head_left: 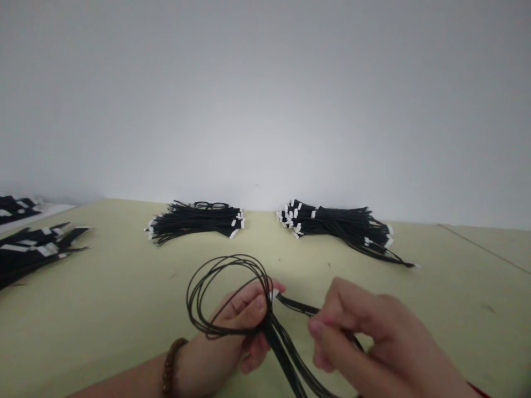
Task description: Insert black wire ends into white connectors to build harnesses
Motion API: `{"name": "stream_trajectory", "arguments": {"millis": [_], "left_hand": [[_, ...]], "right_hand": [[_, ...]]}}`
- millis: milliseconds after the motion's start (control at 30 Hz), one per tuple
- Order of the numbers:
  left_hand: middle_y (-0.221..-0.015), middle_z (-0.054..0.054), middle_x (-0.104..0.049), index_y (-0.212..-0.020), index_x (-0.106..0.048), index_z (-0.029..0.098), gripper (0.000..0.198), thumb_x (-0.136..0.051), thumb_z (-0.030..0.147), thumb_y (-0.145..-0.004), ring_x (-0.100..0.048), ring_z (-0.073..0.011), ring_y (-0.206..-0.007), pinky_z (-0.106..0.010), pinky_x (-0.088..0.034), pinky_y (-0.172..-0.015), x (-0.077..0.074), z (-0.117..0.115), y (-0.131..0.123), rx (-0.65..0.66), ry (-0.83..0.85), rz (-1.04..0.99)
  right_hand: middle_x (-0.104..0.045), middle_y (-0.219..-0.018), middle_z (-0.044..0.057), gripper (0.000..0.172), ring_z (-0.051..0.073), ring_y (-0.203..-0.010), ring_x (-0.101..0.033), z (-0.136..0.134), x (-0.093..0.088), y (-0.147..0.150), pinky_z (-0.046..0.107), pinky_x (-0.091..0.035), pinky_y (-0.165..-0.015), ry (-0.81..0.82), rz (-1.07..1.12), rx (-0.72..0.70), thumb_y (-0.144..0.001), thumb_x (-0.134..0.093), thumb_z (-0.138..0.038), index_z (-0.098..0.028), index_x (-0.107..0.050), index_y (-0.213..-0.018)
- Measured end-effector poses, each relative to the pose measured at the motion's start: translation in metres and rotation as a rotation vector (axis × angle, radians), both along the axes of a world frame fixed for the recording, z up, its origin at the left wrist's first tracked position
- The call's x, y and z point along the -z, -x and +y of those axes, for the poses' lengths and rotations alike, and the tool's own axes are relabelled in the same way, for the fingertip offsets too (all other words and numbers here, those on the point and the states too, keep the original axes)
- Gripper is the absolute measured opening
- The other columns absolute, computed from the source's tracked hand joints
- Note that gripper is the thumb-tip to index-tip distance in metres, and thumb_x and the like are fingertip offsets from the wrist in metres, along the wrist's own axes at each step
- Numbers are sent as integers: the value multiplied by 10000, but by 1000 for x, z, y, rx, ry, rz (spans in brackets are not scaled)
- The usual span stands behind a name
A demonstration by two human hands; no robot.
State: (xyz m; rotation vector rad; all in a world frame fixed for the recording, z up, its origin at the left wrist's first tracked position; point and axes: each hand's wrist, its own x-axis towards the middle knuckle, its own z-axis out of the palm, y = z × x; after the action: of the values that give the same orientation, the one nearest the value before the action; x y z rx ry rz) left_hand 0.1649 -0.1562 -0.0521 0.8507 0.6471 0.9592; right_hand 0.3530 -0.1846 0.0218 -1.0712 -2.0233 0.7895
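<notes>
The black wires (296, 303) had smooth, faintly glossy plastic sheathing and ended in small white plastic connectors (274, 294). The pale green table covering (435, 309) looked matt and smooth, while the brown bracelet beads (169, 367) looked like polished wood.

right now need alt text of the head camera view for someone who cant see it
Two hands hold a looped bunch of black cables above a pale green table, the left hand clasping the loops, the right hand pinching strands beside a white connector end. A cable bundle with black glasses and another lie beyond.
</notes>
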Motion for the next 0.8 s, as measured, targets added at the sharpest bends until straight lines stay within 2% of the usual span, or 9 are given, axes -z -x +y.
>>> {"name": "stream_trajectory", "arguments": {"millis": [67,100,167,333,600,800], "left_hand": [[-489,48,-525,-1023,-622,215,293,-651,408,-804,-345,-32,-317,-113,-248,-302,0,0,0,20,9,-19],[-492,48,-528,-1015,-625,213,277,-652,394,-807,-345,-31,-320,-110,-256,-303,0,-1,0,23,14,-30],[-491,50,-527,-995,-632,206,288,-679,395,-783,-345,-28,-322,-105,-258,-305,-4,-3,-1,27,31,-39],[-467,55,-524,-982,-636,198,387,-747,436,-698,-361,-29,-318,-101,-247,-316,-12,-6,-3,16,87,-32],[-501,45,-549,-991,-643,212,302,-702,399,-762,-359,-25,-318,-102,-259,-303,-4,-5,0,49,34,-92],[-481,49,-530,-987,-646,213,278,-689,388,-776,-367,-32,-320,-98,-263,-299,-6,-6,0,19,56,-70]], "right_hand": [[-512,-503,-42,218,106,-408,-485,-1,13,3,221,-293,-390,-416,-235,92,-861,-448,-165,-212,-426,-649],[-487,-497,-51,221,99,-395,-464,-1,18,3,232,-276,-393,-563,-303,108,-854,-444,-138,-207,-426,-645],[-476,-499,-56,219,91,-393,-456,0,24,3,244,-276,-407,-707,-372,94,-846,-429,-104,-200,-436,-649],[-490,-514,-47,223,95,-406,-458,3,25,4,262,-270,-415,-755,-422,90,-842,-408,-89,-194,-458,-652],[-486,-515,-47,248,88,-409,-444,2,22,7,266,-265,-419,-797,-409,69,-859,-393,-86,-188,-454,-642],[-483,-503,-42,278,93,-400,-456,1,24,6,263,-280,-408,-757,-441,68,-871,-388,-82,-185,-471,-626]]}}
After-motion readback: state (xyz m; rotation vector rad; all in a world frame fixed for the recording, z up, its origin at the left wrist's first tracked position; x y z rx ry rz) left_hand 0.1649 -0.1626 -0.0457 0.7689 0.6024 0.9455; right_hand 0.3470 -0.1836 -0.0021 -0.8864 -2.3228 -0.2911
